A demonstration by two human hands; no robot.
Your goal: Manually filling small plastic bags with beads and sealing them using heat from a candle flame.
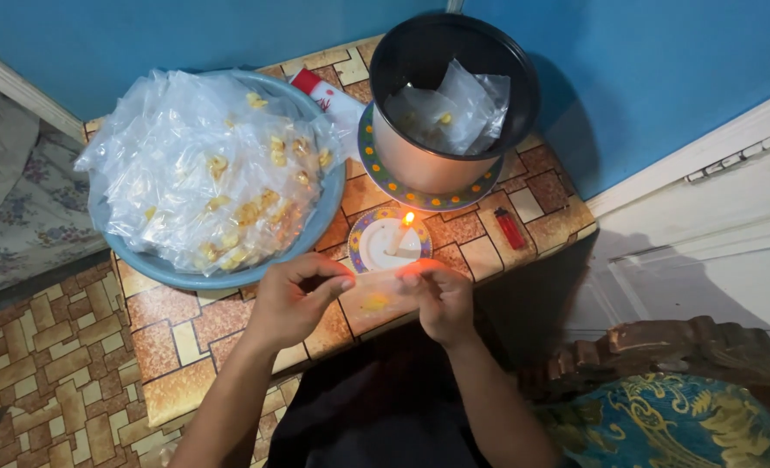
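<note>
My left hand and my right hand pinch the two ends of a small clear plastic packet with yellow bits inside. The packet is stretched flat between them, just in front of a lit candle that stands on a small patterned saucer. A blue basin on the left is heaped with several similar filled clear packets.
A dark pot holding crumpled clear bags sits on a patterned plate at the back. A red lighter lies right of the candle. The small table has a tile-patterned cover. An ornate chair is at lower right.
</note>
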